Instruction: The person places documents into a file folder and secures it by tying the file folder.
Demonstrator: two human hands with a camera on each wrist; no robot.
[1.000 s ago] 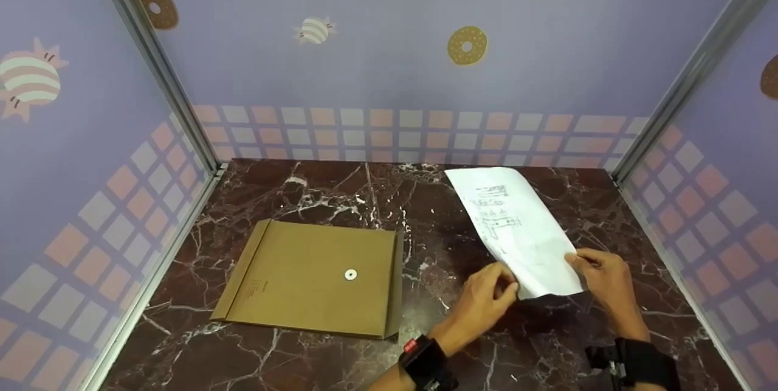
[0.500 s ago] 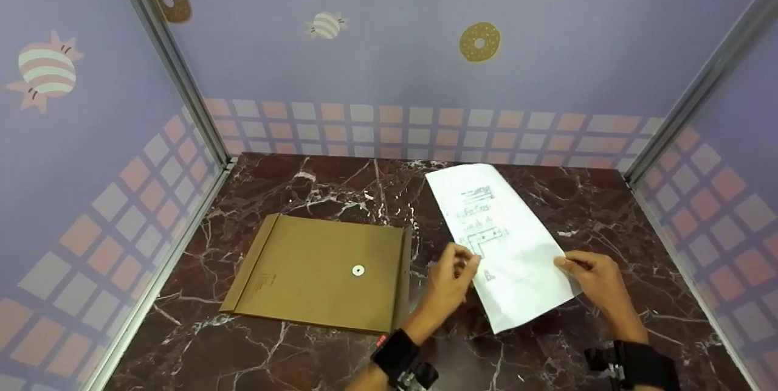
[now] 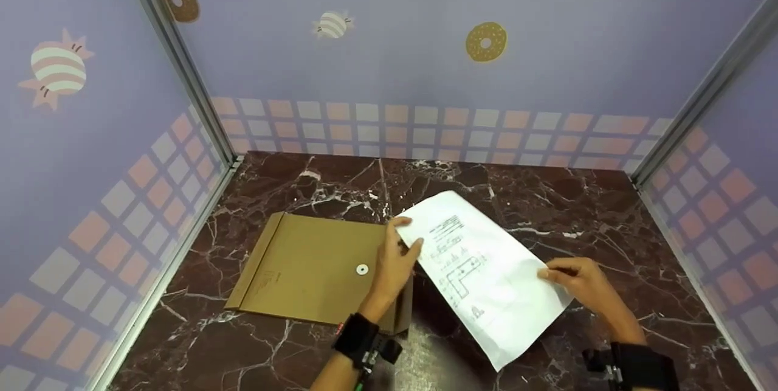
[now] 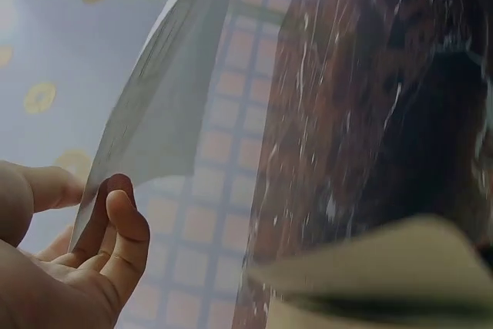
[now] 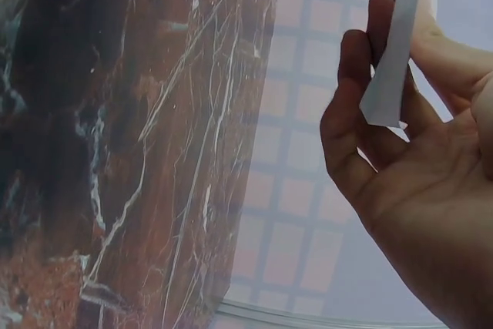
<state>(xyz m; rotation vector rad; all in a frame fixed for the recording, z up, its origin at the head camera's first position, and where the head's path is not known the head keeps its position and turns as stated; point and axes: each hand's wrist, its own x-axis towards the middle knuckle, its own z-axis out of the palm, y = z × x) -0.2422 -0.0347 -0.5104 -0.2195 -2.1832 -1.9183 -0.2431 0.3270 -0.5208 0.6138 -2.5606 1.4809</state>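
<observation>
A white paper sheet (image 3: pixel 486 281) with printed text and an L-shaped line drawing is held tilted above the table. My left hand (image 3: pixel 394 263) pinches its far left edge between thumb and fingers; the left wrist view shows the paper (image 4: pixel 166 90) running up from that grip. On the other side, my right hand (image 3: pixel 580 281) pinches the right edge. In the right wrist view, the paper's edge (image 5: pixel 397 59) passes between thumb and fingers. A brown paper document envelope (image 3: pixel 310 269) with a white round button lies flat at the left, partly hidden behind my left hand and forearm.
The dark red marbled table (image 3: pixel 340 184) bears the envelope. Purple patterned walls (image 3: pixel 389 44) enclose the back and both sides. Metal frame posts (image 3: pixel 182 56) stand at the back corners. Black camera straps (image 3: pixel 358 336) are on both wrists.
The left hand has moved left and away along the paper's edge, now over the envelope's right side. The sheet has swung left and turned its print more toward me. The right hand shifted slightly left.
</observation>
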